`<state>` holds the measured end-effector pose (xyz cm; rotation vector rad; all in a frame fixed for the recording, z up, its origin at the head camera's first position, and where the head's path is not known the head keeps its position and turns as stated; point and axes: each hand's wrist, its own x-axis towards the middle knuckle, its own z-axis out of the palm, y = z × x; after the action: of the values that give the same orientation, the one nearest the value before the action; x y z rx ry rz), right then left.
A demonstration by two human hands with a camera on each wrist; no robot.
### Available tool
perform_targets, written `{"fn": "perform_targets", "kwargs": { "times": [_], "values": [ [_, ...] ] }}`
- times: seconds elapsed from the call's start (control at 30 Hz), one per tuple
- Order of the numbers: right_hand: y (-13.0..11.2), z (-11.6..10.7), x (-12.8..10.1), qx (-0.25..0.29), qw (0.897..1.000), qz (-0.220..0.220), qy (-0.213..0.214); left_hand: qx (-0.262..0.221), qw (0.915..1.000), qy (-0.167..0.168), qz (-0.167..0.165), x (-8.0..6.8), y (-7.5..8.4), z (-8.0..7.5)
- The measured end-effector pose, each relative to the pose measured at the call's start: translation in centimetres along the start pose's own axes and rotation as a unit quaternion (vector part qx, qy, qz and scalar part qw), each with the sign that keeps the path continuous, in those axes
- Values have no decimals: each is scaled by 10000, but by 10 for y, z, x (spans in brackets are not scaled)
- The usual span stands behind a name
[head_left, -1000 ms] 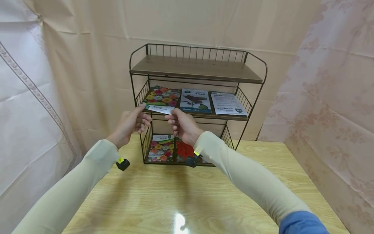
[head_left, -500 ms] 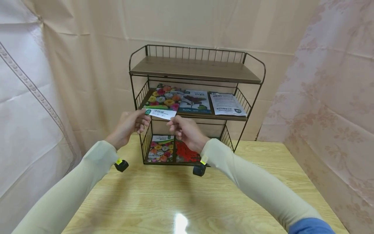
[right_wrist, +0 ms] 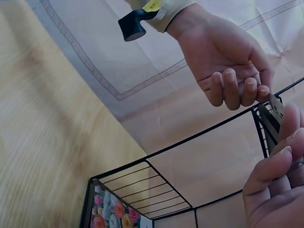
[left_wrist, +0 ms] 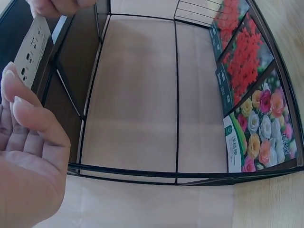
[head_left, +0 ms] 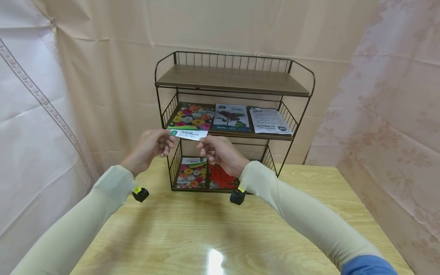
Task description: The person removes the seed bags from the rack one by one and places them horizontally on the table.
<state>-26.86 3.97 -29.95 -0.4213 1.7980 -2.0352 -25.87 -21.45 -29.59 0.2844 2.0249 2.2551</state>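
Note:
A flower seed packet (head_left: pixel 193 117) with multicoloured blooms and a white end strip lies on the left of the middle shelf, its white end reaching past the front edge. My left hand (head_left: pixel 149 149) pinches the left corner of that strip, and my right hand (head_left: pixel 223 153) pinches the right corner. In the left wrist view, the white strip of the packet (left_wrist: pixel 33 53) shows between the fingers of my left hand (left_wrist: pixel 35 152) and the other hand. From the right wrist, both my left hand (right_wrist: pixel 228 61) and right hand (right_wrist: pixel 280 180) appear at the packet's edge.
A black wire rack with brown shelves (head_left: pixel 233 78) stands on the wooden table (head_left: pixel 192 229). Beside the held packet lie a dark-leaf packet (head_left: pixel 232 117) and a white text-side packet (head_left: pixel 269 120). Below are another multicoloured packet (head_left: pixel 192 173) and a red-flower packet (head_left: pixel 221 176).
Both hands drew the packet's white end forward past the shelf edge, its far end rising. Since half a second ago the packet has lowered and lies flatter on the shelf.

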Motion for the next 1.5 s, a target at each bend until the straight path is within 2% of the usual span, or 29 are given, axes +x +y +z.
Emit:
{"fn": "perform_targets", "kwargs": {
  "times": [0.3,0.47,0.7,0.97,1.5],
  "values": [
    [4,-2,-4,-214,9997,-32,-152,367,9990,-119,-242,-6,-1,0],
    [7,-4,-8,-474,9984,-134,-279,563,9982,-91,-185,-9,-3,-2],
    [10,-6,-12,-784,9963,-239,-268,953,9947,-349,-130,-16,-9,-6],
    [14,-7,-22,-965,9937,-398,-400,1066,9922,-648,87,-29,-13,-7],
    [29,-7,-38,-1181,9899,-518,-595,1280,9869,-979,64,-50,-26,-10]
  ]
}}
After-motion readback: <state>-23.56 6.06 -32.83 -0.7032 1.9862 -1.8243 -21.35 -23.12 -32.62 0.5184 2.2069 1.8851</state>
